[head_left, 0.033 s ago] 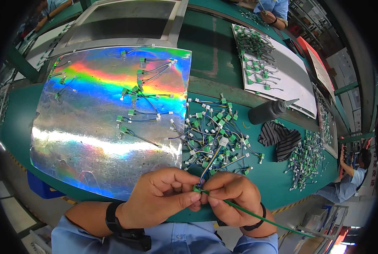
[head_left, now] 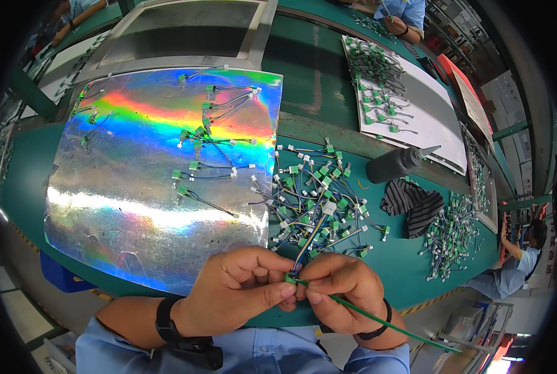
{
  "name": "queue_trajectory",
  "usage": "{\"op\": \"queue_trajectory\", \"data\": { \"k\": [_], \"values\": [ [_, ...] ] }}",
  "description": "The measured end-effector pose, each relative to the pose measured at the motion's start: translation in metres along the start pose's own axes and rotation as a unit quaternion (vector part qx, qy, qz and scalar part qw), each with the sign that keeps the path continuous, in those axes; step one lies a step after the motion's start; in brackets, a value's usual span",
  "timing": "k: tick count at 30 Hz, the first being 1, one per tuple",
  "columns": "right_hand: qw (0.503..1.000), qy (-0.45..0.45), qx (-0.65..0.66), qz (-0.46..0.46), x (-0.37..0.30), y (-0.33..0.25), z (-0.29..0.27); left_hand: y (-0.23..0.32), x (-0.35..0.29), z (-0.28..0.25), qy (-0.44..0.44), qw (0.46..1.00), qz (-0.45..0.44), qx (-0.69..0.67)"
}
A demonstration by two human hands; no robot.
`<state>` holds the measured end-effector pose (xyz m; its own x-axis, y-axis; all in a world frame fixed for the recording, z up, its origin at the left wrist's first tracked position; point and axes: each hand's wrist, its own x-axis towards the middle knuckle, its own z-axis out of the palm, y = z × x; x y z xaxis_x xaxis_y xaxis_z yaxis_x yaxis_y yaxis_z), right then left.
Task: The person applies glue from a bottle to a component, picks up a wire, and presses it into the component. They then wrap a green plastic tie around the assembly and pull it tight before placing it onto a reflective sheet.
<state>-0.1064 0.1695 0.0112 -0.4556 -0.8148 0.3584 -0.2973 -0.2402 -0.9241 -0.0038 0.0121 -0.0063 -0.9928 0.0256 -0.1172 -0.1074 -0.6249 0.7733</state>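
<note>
Just above my shirt front, my left hand pinches a small green connector block between thumb and fingers. Thin blue, yellow and dark wires run up from the block to a white plug. My right hand is closed on a long thin green rod. The rod's tip meets the block, and its other end slants down to the right past my wrist. Fingers partly cover the block. Beyond my hands lies a loose heap of similar wired connectors on the green table.
To the left lies a shiny silver sheet with several connectors. A dark squeeze bottle, a striped cloth and another connector pile sit to the right. Behind them, a white board bears connectors. Other people work farther off.
</note>
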Motion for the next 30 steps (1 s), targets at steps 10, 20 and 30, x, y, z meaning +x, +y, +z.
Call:
{"op": "queue_trajectory", "data": {
  "k": [10,20,30],
  "values": [
    [0.999,0.01,-0.042,-0.021,-0.0014,-0.0002,0.003,-0.0017,-0.0007,-0.0006,-0.006,1.0,0.0,-0.025],
    [0.994,0.017,0.093,0.053,-0.0031,-0.0043,-0.0002,-0.0003,-0.0007,-0.0006,-0.017,0.999,-0.012,-0.042],
    [0.991,0.029,0.106,0.071,-0.0031,-0.0058,0.0017,0.0004,-0.0001,0.0001,-0.015,0.999,-0.006,-0.033]
  ]
}}
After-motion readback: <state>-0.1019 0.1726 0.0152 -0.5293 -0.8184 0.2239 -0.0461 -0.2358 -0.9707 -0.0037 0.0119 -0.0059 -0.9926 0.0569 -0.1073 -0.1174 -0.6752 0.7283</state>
